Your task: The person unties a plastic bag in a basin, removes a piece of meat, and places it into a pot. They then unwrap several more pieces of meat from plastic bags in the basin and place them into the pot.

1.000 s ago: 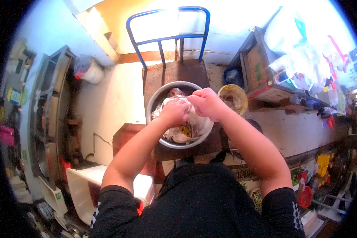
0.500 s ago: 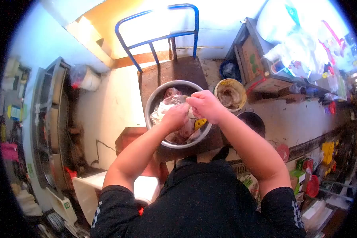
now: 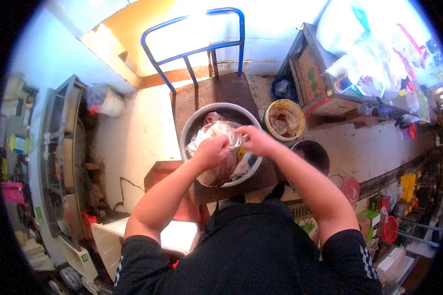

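Note:
A round metal basin [image 3: 184, 132] sits in front of me on the brown platform of a cart with a blue tubular handle. Inside are dark reddish-brown lumps [image 3: 215, 175] that look like meat, and a crumpled whitish clear plastic bag [image 3: 212, 132]. My left hand [image 3: 213, 151] is closed on the near side of the bag, above the basin. Opposite it, my right hand [image 3: 256, 140] pinches the bag's right edge, slightly smeared by motion. A small yellow piece [image 3: 240, 153] shows between the hands, partly covered.
A pale bucket [image 3: 284, 105] with plastic inside stands right of the basin, beside a dark round tub [image 3: 314, 156]. The blue cart handle [image 3: 192, 50] rises at the far side. Shelving [image 3: 66, 147] lines the left; a cluttered bench [image 3: 330, 93] stands right. A white stool [image 3: 179, 237] is near my left elbow.
My hands have moved apart, the left slightly down and left, the right lower and to the right. More of the bag shows stretched between them.

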### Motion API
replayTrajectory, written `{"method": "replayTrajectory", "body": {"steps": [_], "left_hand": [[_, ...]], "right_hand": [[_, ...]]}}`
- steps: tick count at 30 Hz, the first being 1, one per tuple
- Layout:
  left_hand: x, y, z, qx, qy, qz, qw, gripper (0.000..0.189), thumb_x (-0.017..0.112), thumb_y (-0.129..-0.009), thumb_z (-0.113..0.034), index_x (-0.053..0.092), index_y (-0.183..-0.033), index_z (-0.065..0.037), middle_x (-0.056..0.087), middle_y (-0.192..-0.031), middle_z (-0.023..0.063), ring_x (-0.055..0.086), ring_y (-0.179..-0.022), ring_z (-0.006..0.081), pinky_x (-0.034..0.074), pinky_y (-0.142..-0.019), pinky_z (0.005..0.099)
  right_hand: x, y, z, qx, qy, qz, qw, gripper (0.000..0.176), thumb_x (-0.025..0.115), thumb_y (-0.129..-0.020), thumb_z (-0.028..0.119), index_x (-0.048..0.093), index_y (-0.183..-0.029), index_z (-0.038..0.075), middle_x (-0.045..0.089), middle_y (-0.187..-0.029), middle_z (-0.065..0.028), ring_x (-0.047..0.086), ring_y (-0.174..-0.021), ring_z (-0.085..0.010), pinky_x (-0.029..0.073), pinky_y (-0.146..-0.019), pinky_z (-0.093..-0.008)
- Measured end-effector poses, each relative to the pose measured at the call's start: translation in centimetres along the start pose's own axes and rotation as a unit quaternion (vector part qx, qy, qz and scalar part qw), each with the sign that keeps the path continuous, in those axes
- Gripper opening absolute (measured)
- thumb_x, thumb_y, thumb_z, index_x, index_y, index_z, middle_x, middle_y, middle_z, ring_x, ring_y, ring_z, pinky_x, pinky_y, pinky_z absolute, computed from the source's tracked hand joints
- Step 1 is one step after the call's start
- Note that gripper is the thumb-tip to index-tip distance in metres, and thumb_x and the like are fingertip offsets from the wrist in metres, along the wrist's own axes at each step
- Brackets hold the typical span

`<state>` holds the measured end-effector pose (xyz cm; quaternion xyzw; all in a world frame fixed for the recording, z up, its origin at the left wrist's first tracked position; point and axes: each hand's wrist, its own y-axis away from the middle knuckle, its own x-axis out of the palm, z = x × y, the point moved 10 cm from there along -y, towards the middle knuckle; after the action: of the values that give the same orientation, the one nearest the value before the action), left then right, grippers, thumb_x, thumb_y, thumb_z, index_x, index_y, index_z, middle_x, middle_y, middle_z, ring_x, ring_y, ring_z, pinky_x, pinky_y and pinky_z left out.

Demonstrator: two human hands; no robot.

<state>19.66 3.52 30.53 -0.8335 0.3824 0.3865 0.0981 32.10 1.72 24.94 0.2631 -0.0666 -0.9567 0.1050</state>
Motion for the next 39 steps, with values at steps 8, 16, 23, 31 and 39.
{"method": "replayTrajectory", "body": {"steps": [8,16,23,31,39], "left_hand": [[-1.3,0.3,0.3,0.032,-0.063,0.018,0.997,0.019,0.06,-0.075,-0.018,0.056,-0.088,-0.005,0.062,-0.078,0.0189,0.061,-0.076,0.0392,0.048,-0.068,0.0476],[-3.4,2.5,2.9,0.063,-0.104,-0.041,0.992,0.025,0.069,-0.069,-0.028,0.059,-0.072,-0.006,0.061,-0.067,0.0182,0.062,-0.065,0.0373,0.049,-0.058,0.0458],[-4.9,3.6,4.1,0.083,-0.1,-0.249,0.96,0.012,0.064,-0.07,-0.01,0.053,-0.067,-0.005,0.053,-0.062,0.0163,0.056,-0.061,0.0375,0.047,-0.057,0.047],[-0.1,2.5,9.9,-0.108,0.25,-0.247,0.93,0.016,0.047,-0.09,-0.016,0.057,-0.086,-0.004,0.059,-0.077,0.0125,0.057,-0.068,0.0223,0.045,-0.066,0.0366],[7.9,2.8,10.9,-0.379,0.69,-0.188,0.588,0.022,0.042,-0.1,-0.027,0.052,-0.099,-0.007,0.057,-0.103,0.0103,0.058,-0.096,0.0238,0.05,-0.081,0.0414]], "right_hand": [[4.3,-0.3,2.4,-0.005,-0.048,0.012,0.999,0.036,0.072,-0.076,0.01,0.056,-0.108,0.009,0.063,-0.104,-0.0201,0.059,-0.099,-0.0396,0.047,-0.084,-0.0407],[0.0,-0.8,5.2,0.105,-0.096,0.038,0.989,0.029,0.072,-0.076,0.005,0.056,-0.1,0.006,0.058,-0.071,-0.0007,0.051,-0.062,-0.0078,0.044,-0.058,-0.0268],[-3.8,-0.5,7.8,0.07,-0.213,-0.174,0.959,0.034,0.056,-0.096,0.035,0.064,-0.086,0.003,0.062,-0.072,-0.005,0.056,-0.067,-0.0128,0.046,-0.064,-0.0303],[-5.3,0.3,4.1,0.133,-0.446,-0.208,0.86,0.041,0.047,-0.1,0.041,0.054,-0.073,0.012,0.045,-0.059,0.0038,0.037,-0.046,-0.0076,0.029,-0.045,-0.0241],[-6.3,2.9,1.4,0.156,-0.578,-0.227,0.768,0.038,0.045,-0.101,0.039,0.052,-0.075,0.013,0.044,-0.058,0.0023,0.039,-0.048,-0.0098,0.029,-0.045,-0.0249]]}}
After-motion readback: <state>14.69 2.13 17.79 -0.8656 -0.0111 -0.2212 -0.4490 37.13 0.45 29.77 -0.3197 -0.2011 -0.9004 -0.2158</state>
